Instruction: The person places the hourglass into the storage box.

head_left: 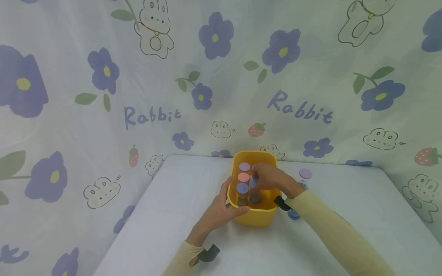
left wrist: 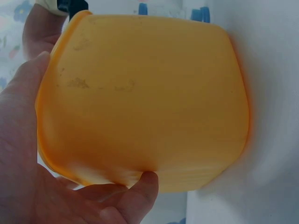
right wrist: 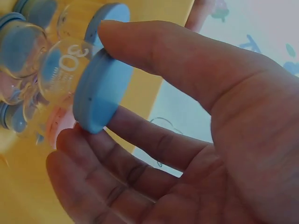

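**Two hands at a yellow tub of small jars**

Behind the white table hangs a cloth printed with blue flowers, rabbits, strawberries and the word "Rabbit". On the table, near its far edge, stands a yellow tub. Inside it stand small glass jars with round lids: a lilac lid, a pink lid and a blue lid show in a row on the left; the jars on the right side are mostly hidden under the right hand.

The left hand holds the tub at its near left corner, the thumb curled over the rim and the fingers pressed on the outer wall. In the left wrist view the tub wall fills almost the whole picture, so its content cannot be seen there.

The right hand reaches into the tub from above. In the right wrist view its thumb and fingers pinch the blue lid of a jar with a white "30" on the glass. This view is very close and blurred; the other jars behind are hard to count.

Just beside the tub on the right, a lilac lid or jar and a blue one are on the table, the blue one partly covered by the right sleeve.
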### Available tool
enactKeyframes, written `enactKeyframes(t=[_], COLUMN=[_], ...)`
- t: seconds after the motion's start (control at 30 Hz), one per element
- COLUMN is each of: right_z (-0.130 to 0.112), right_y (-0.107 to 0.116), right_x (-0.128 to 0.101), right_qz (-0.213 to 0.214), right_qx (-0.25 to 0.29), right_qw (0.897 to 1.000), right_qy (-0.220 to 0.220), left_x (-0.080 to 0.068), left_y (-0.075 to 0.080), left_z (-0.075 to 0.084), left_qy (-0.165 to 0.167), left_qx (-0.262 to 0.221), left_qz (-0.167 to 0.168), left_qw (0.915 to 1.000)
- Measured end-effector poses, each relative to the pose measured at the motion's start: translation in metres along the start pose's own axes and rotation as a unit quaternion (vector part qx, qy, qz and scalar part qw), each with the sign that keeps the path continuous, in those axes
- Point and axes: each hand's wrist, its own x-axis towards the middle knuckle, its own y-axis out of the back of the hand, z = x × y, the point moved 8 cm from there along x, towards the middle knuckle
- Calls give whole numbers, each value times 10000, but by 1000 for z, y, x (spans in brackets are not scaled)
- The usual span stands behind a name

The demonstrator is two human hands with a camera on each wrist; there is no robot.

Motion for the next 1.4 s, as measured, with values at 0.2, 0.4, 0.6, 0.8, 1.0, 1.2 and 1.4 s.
enactKeyframes(t=[0.2,0.4,0.6,0.8,1.0,1.2,1.4], right_z=[-2,-5,-7,-8,-12,-14,-15], right_y=[-2,-5,-8,-12,-14,-15,-17], right_x=[-1,0,3,4,4,4,4], right_qz=[-20,-179,-328,-482,-516,-538,-533], right_qx=[-568,-923,-1234,-1439,-1588,-1895,-1920], right_qw=[9983,9953,9917,9882,9858,9803,9799], right_qy=[-111,-218,-167,-220,-162,-170,-128], left_x=[0,1,0,-1,-1,-2,-2], left_y=[-1,-1,-2,-2,-1,-1,-2], left_z=[-1,-1,0,1,2,3,2], left_qy=[-35,-54,50,46,41,64,78], left_qx=[-27,-24,-16,-52,-17,19,22], left_qz=[-22,-10,-3,-8,15,32,28], left_qw=[10000,10000,10000,10000,10000,10000,10000])
